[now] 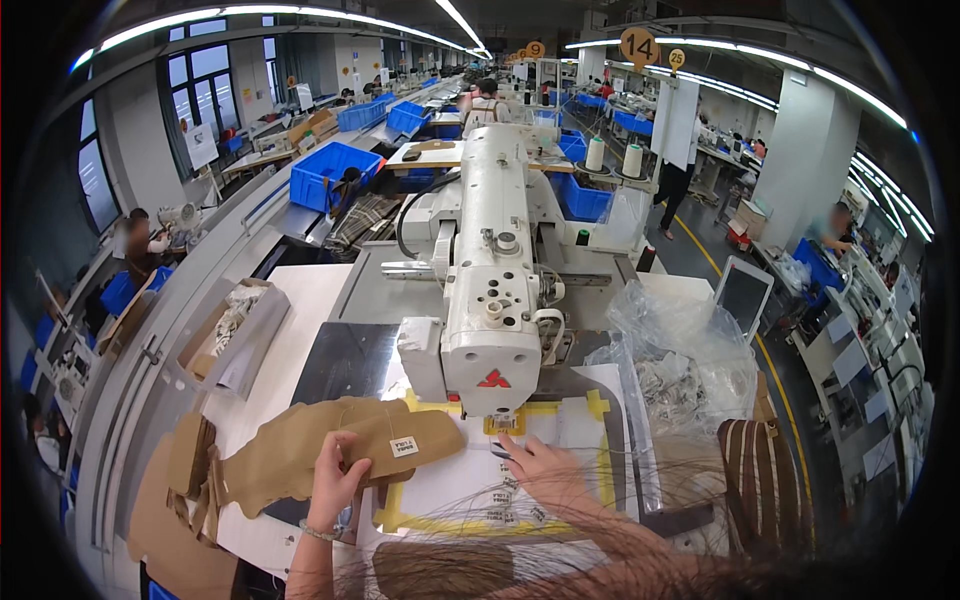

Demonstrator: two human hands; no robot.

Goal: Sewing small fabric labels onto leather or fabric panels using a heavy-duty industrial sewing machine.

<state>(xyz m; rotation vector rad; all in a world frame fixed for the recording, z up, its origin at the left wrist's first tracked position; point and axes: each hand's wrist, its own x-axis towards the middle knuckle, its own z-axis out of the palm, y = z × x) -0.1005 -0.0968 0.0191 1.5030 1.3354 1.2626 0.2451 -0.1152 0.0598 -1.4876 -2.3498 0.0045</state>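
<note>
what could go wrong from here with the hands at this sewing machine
The right hand is close to the small yellow plate beneath the white metal sewing machine head; if that ran, the hand might be hurt.

The long, flat brown piece in the left hand overlaps the yellow-taped white sheet in view, so it might snag there.

on my left i see a blue bin (322,188), a co-worker (142,252) and tall windows (205,92), while on my right are a brown striped fabric item (752,470), a yellow floor line (699,246) and a pale pillar (800,150).
</note>
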